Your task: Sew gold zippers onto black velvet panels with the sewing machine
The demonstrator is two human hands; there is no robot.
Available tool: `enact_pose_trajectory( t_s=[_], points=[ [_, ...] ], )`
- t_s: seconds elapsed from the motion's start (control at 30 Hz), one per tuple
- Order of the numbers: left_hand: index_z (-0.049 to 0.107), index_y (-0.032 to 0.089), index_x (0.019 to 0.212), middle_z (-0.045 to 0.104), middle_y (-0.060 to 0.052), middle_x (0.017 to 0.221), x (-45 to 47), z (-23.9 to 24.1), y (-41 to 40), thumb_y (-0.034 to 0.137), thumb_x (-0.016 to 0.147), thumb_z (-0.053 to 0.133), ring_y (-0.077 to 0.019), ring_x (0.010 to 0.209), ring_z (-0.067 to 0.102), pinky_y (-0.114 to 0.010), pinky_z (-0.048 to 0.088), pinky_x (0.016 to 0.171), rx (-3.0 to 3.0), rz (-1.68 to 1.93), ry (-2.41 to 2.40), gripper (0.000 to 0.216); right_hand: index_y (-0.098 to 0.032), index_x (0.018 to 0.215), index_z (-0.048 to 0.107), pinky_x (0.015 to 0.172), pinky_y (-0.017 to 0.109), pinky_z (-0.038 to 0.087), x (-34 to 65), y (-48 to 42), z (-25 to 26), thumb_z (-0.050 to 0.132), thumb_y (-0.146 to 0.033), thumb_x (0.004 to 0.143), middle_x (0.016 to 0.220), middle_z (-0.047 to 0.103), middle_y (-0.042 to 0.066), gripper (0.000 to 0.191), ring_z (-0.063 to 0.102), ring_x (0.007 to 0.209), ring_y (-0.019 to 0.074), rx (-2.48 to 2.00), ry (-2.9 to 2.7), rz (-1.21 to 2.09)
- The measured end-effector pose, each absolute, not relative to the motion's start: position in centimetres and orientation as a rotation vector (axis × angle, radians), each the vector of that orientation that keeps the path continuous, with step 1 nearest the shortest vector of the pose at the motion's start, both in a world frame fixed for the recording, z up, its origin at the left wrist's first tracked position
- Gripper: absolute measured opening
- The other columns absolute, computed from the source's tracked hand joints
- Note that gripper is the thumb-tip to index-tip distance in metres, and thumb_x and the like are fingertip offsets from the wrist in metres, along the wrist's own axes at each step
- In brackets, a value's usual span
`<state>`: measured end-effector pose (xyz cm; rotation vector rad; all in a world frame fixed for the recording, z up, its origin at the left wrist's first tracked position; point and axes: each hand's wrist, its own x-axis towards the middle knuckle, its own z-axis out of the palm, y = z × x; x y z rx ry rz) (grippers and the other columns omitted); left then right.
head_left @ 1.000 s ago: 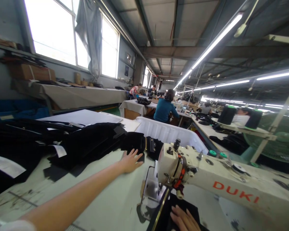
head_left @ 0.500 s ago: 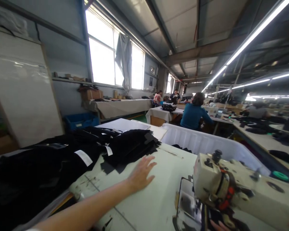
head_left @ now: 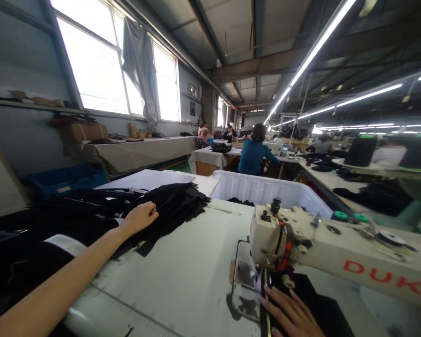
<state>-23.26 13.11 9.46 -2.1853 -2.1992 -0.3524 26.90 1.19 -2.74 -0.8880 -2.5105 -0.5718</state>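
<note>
Nearest, the right hand [head_left: 291, 311] lies on a black fabric piece [head_left: 324, 306] with a gold strip [head_left: 268, 309] along its left edge; its fingers are extended, slightly spread, pressing down from above rather than pinching. The piece runs under the head of the sewing machine [head_left: 319, 243], on the right side of the pale table [head_left: 192, 262].

Farther off, the left hand [head_left: 142, 217] has just moved from over the bare tabletop onto the stack of black pieces [head_left: 182, 199], so one hand is now at the stack while the other steadies the piece at the machine. Its fingers are curled inward; whether they pinch any fabric I cannot tell.

Beyond the table's far edge stands a white bin [head_left: 272, 187], then a person in a blue top [head_left: 250, 157].
</note>
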Motion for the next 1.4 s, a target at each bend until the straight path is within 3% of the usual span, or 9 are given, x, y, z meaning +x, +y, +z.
enact_pose_trajectory(
  t_s=[0.17,0.33,0.43,0.53,0.6,0.77,1.03,1.17,1.4],
  points=[
    [0.052,0.02,0.069,0.055,0.002,0.072,-11.9,5.8,7.6,0.019,0.081,0.052,-0.0172,0.072,0.055,-0.029,0.041,0.069,-2.747,-0.326,-1.944,0.012,-0.035,0.148,0.039,0.111,0.055,0.042,25.0,-2.0,0.9,0.049,-0.033,0.1,0.147,0.05,-0.001,0.048,0.049,0.135,0.0237,-1.31,-2.544,-0.086],
    [0.043,0.021,0.064,0.056,0.002,0.07,-1.8,2.7,0.4,0.012,0.07,0.047,-0.0148,0.066,0.054,-0.025,0.038,0.061,-3.175,-0.262,-1.768,0.011,-0.033,0.142,0.048,0.12,0.054,0.027,24.1,-2.8,2.4,0.049,-0.035,0.101,0.149,0.049,-0.001,0.041,0.041,0.14,0.0213,-1.454,-2.477,0.248],
    [0.045,0.021,0.065,0.057,0.003,0.069,0.4,3.0,-0.9,0.014,0.076,0.05,-0.0132,0.062,0.053,-0.023,0.039,0.058,-3.32,-0.225,-1.746,0.014,-0.03,0.139,0.05,0.121,0.053,0.025,24.3,-2.9,2.2,0.048,-0.036,0.101,0.149,0.049,0.0,0.038,0.04,0.14,0.021,-1.432,-2.453,0.255],
    [0.05,0.021,0.067,0.059,0.002,0.073,0.8,3.2,-0.8,0.032,0.092,0.053,-0.0134,0.062,0.054,-0.025,0.042,0.059,-3.384,-0.231,-1.7,0.027,-0.028,0.137,0.053,0.121,0.053,0.025,24.5,-2.9,2.0,0.048,-0.035,0.102,0.148,0.049,0.002,0.036,0.04,0.139,0.0217,-1.385,-2.456,0.227],
    [0.054,0.021,0.074,0.062,0.001,0.082,0.6,2.8,-0.5,0.04,0.096,0.053,-0.0154,0.07,0.059,-0.027,0.047,0.065,-3.319,-0.358,-1.548,0.029,-0.027,0.136,0.054,0.12,0.054,0.025,24.5,-2.9,2.0,0.047,-0.034,0.102,0.147,0.05,0.004,0.035,0.041,0.139,0.0219,-1.351,-2.471,0.224],
    [0.061,0.026,0.109,0.059,-0.004,0.128,0.2,1.7,0.8,0.034,0.095,0.058,-0.0257,0.121,0.056,-0.04,0.048,0.103,-3.12,-0.701,-1.172,0.016,-0.027,0.138,0.051,0.119,0.055,0.027,24.4,-2.8,2.3,0.05,-0.03,0.101,0.145,0.051,0.005,0.037,0.042,0.138,0.0222,-1.316,-2.48,0.23],
    [0.057,0.027,0.131,0.058,-0.005,0.139,0.2,0.9,3.6,0.036,0.095,0.059,-0.0259,0.126,0.058,-0.041,0.051,0.104,-3.101,-0.592,-1.104,0.037,-0.025,0.136,0.051,0.121,0.053,0.022,24.2,-2.9,2.4,0.047,-0.031,0.102,0.144,0.052,0.005,0.035,0.042,0.139,0.021,-1.33,-2.506,0.208],
    [0.037,0.026,0.15,0.05,-0.01,0.148,0.0,-0.1,2.0,0.047,0.095,0.057,-0.0327,0.132,0.051,-0.047,0.053,0.1,-2.952,-0.615,-0.94,0.062,-0.023,0.138,0.049,0.121,0.047,0.025,24.4,-2.9,1.8,0.051,-0.027,0.1,0.146,0.051,0.005,0.039,0.041,0.139,0.0197,-1.281,-2.535,0.157],
    [0.015,0.031,0.157,0.043,-0.005,0.153,0.6,1.2,0.8,0.033,0.092,0.061,-0.0285,0.137,0.046,-0.047,0.036,0.115,-2.979,-0.687,-0.826,0.08,-0.013,0.131,0.056,0.115,0.036,0.038,24.6,-2.2,0.1,0.054,-0.027,0.097,0.136,0.061,0.008,0.036,0.054,0.13,0.0185,-1.117,-2.467,-0.147]
  ],
)
